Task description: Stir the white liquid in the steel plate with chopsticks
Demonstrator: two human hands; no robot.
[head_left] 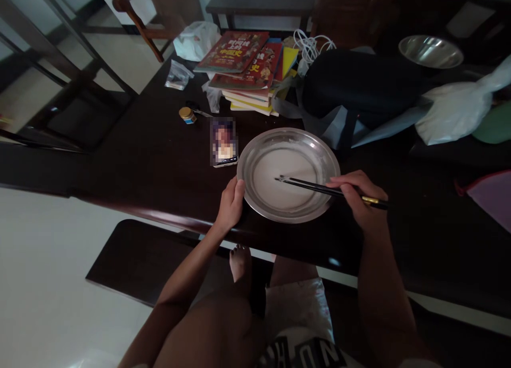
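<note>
Right hand (371,219): pinching a pair of slim black chopsticks with a gold band near the back end (315,186), thumb and fingers closed on the shafts. Long axis runs from the hand leftward and slightly away from the body. Tips sit close together over the middle of the wide round silver metal basin (279,215); can't tell if they touch its whitish contents (275,158).

Basin is on the dark glossy wooden desk (151,144), near the front edge, between the hands. From the right hand it lies left and a bit farther out.

Left hand (231,206): at the basin's near-left rim, thumb against it, other fingers mostly hidden. Can't tell whether it's pinching the rim or just bracing. It's nearer the rim; the right hand is the one on the chopsticks.

Lit phone (225,144) lies just beside the basin's left side; stacked red-covered books (247,65) behind.
</note>
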